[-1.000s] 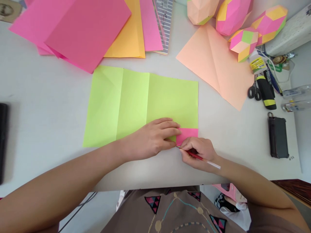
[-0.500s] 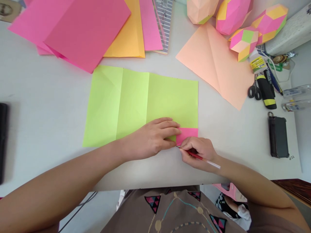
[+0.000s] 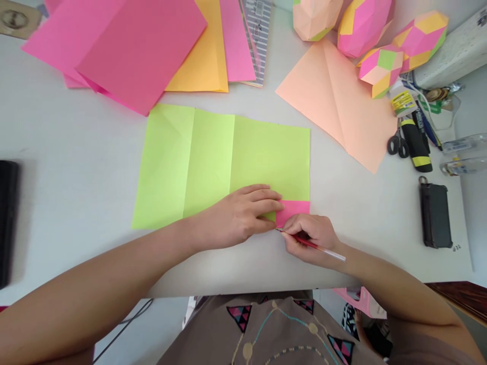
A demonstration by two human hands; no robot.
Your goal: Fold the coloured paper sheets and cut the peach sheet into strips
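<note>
A light green sheet (image 3: 270, 157) with two upright creases is laid flat on the white surface (image 3: 72, 167), directly in front of the person. On its lower right corner a small pink paper piece (image 3: 297, 207) is placed, its right edge lined up closely with the sheet's own.

The left hand (image 3: 243, 215) is spread palm down over the green sheet's lower edge; its fingers are extended, nothing is gripped, and the left side of the pink piece is covered by the fingertips. In the right hand (image 3: 312, 235) a red pen (image 3: 313, 245) with a clear end is pinched between curled fingers. Its tip is held at the pink piece's lower left corner, just beside the left fingertips; whether paper is touched by it cannot be told.

Beyond, a peach sheet (image 3: 338, 101) is set at a slant to the right, near faceted paper shapes (image 3: 365, 30). To the left, bright pink sheets (image 3: 140, 56) are overlapped on an orange sheet (image 3: 207, 66). Black scissors (image 3: 398, 144) are seen at the right.
</note>
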